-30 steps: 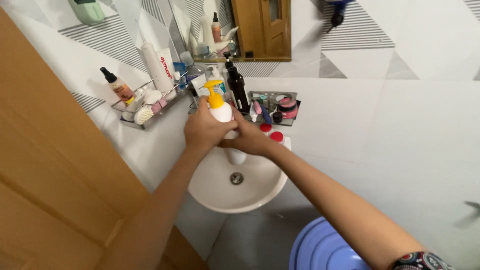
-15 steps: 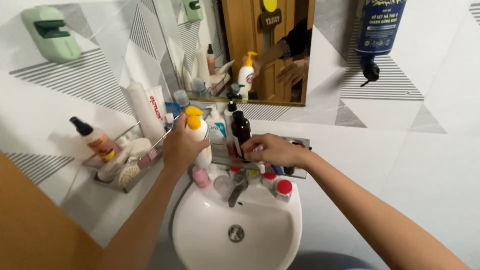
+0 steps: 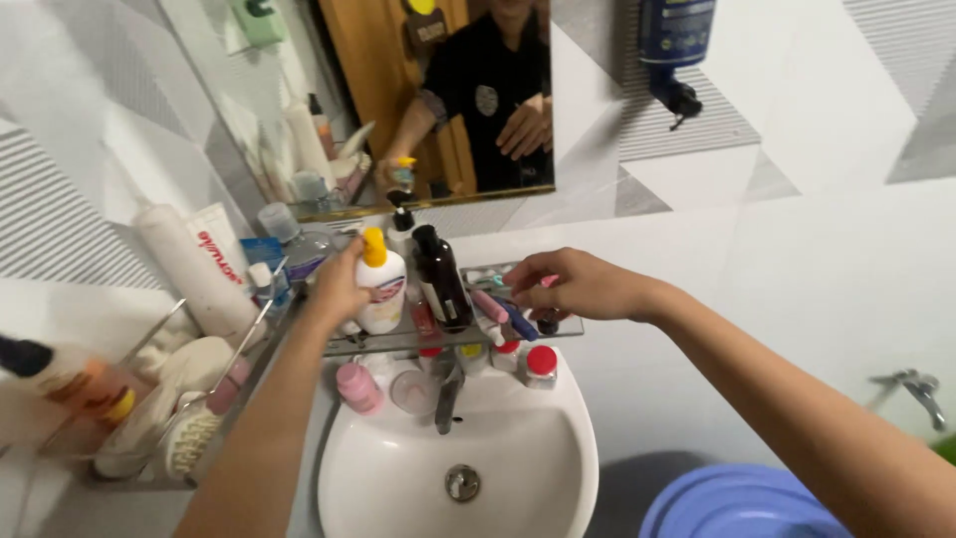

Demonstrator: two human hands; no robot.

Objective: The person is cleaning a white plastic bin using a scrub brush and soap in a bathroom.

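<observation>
While the left hand point(image 3: 339, 284) grips the upright pump bottle point(image 3: 381, 289) on the shelf point(image 3: 398, 341) above the sink point(image 3: 458, 468), the right hand point(image 3: 573, 284), loosely curled and holding nothing visible, hovers right of the bottle.

We see the glass shelf point(image 3: 558, 329) crowded: a dark bottle point(image 3: 443, 279) stands just beside the white pump bottle point(image 3: 381, 289), and toothbrushes point(image 3: 503, 314) lie across the right part. Under it, small jars point(image 3: 539, 365) and the tap point(image 3: 446, 397) crowd the back rim of the sink point(image 3: 558, 468) (its bowl is open). The wire rack point(image 3: 149, 399) at left is full.
</observation>
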